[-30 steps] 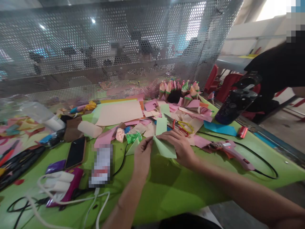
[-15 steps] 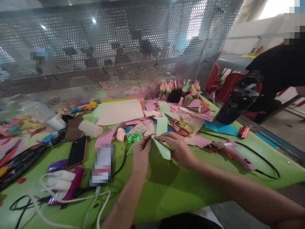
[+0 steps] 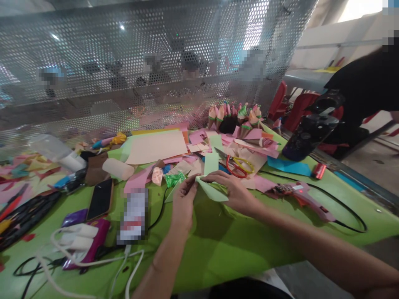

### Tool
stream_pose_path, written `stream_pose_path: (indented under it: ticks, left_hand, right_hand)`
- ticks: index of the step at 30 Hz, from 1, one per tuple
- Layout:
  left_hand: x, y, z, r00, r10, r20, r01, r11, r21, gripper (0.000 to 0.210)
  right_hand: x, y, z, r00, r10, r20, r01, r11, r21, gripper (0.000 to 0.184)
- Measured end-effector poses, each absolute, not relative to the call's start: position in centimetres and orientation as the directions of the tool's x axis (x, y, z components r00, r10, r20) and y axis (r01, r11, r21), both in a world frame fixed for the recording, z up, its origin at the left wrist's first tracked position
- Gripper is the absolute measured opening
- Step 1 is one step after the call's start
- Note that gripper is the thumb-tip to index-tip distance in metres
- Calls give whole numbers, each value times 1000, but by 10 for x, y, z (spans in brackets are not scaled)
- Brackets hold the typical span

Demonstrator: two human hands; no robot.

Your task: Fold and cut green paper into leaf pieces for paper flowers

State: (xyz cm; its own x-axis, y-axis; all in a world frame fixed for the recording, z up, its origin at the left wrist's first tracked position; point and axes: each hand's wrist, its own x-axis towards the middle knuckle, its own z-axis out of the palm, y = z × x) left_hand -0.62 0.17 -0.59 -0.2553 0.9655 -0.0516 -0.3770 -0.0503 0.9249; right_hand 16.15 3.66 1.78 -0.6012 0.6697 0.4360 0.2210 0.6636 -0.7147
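Note:
Between my two hands is a folded piece of light green paper (image 3: 213,191), raised over the table's middle. My left hand (image 3: 183,197) is closed, pinching the paper's left end between thumb and fingers. My right hand (image 3: 235,191) lies along its far side, its fingertips meeting the left hand's at the top fold; the right thumb is hidden. Just beyond the hands lies a strip of light green paper (image 3: 211,164). Left of it sits a crumpled shiny green wrapper (image 3: 175,179). Scissors with red and yellow handles (image 3: 237,166) rest to the right.
A pink glue gun (image 3: 308,199) with a black cord lies at right. A dark bottle (image 3: 307,133) stands behind it. Several paper cones (image 3: 246,118) stand at the back. Phones (image 3: 100,199), a purple power strip (image 3: 96,238) and white cables occupy the left. A person in black stands at far right.
The light green paper's loose right flap has swung outward and up to the right. Both hands have shifted slightly left, still holding it.

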Motion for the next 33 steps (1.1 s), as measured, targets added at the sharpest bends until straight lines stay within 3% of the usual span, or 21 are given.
stream_pose_path:
  ticks: [4, 6, 12, 16, 22, 33]
  left_hand:
    - [-9, 1, -3, -319, 948, 8, -268, -98, 958, 31]
    - [-10, 0, -1, -327, 944, 43, -215, -118, 969, 30]
    - [-4, -2, 1, -242, 965, 106, -123, -139, 983, 28]
    - [0, -4, 2, -186, 976, 112, -99, -132, 986, 27]
    - [2, -6, 4, -182, 980, 76, -110, -97, 989, 27]
    - [4, -8, 3, -175, 979, 101, -84, -117, 990, 24]
  right_hand:
    - [168, 38, 24, -737, 603, 305, 234, 652, -721, 84]
    - [170, 39, 24, -766, 578, 283, 209, 639, -740, 90]
    - [162, 41, 14, -563, 748, 351, 203, 537, -819, 34]
    - [158, 41, 7, -431, 804, 410, 245, 542, -804, 14]
    - [158, 39, 7, -365, 783, 504, 237, 602, -763, 9]
    - [159, 36, 13, -403, 705, 583, 221, 693, -686, 11]
